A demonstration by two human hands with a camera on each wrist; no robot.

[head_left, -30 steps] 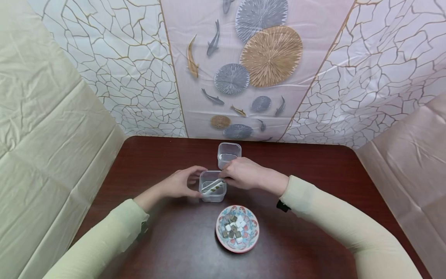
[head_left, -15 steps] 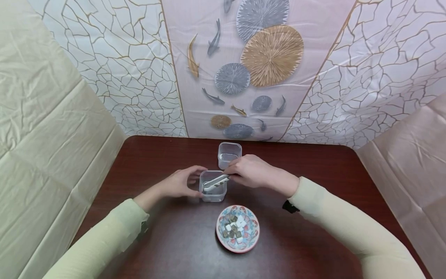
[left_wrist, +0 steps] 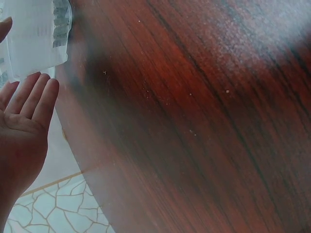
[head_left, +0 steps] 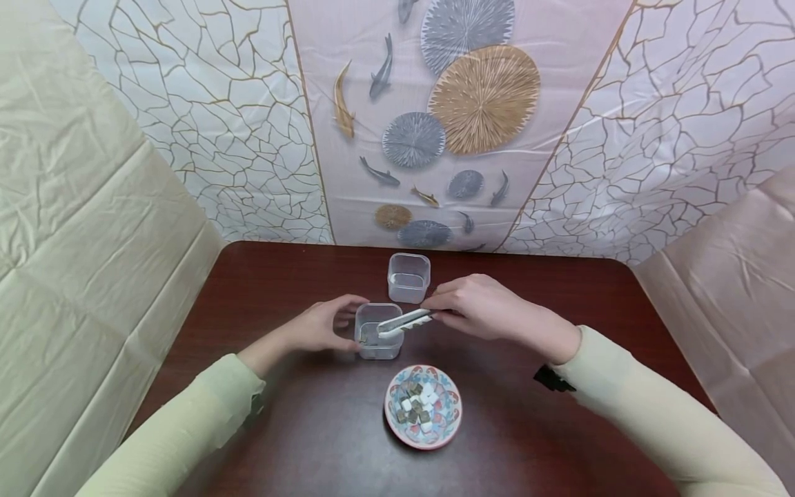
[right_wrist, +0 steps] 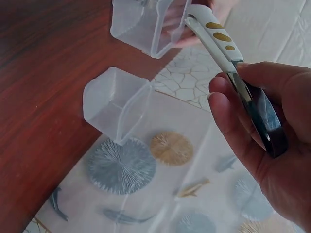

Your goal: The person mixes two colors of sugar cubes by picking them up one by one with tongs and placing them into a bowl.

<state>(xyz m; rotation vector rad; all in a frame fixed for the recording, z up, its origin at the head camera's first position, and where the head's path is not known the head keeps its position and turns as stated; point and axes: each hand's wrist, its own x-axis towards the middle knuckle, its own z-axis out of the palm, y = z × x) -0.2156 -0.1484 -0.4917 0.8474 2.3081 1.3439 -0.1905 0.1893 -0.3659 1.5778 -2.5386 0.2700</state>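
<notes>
Right hand [head_left: 491, 307] grips a pair of tongs [head_left: 405, 322] by the dark handle end, fingers and thumb curled round it. Right wrist view shows the same tongs [right_wrist: 228, 53]: white arms w/ gold oval marks, tips lying close together. Tong tips sit at the top opening of the near clear tub [head_left: 378, 331]; can't tell whether the tips hold anything.

Left hand [head_left: 323, 324] rests against the left wall of the near tub, fingers lightly bent round that side, thumb up near the far rim. Left wrist view shows the palm [left_wrist: 22, 126] w/ fingers fairly straight beside the tub wall [left_wrist: 31, 36], so hand steadies rather than clamps.

Near tub stands upright on the dark wood table [head_left: 559, 290], approx. centre. A second clear tub [head_left: 408, 277] stands just behind it, close but apart. A patterned bowl [head_left: 451, 416] w/ small white and dark cubes [head_left: 416, 407] sits in front of the near tub, toward the person, apart from both hands.

Backdrop: printed sheet w/ fish and round discs [head_left: 435, 124].
</notes>
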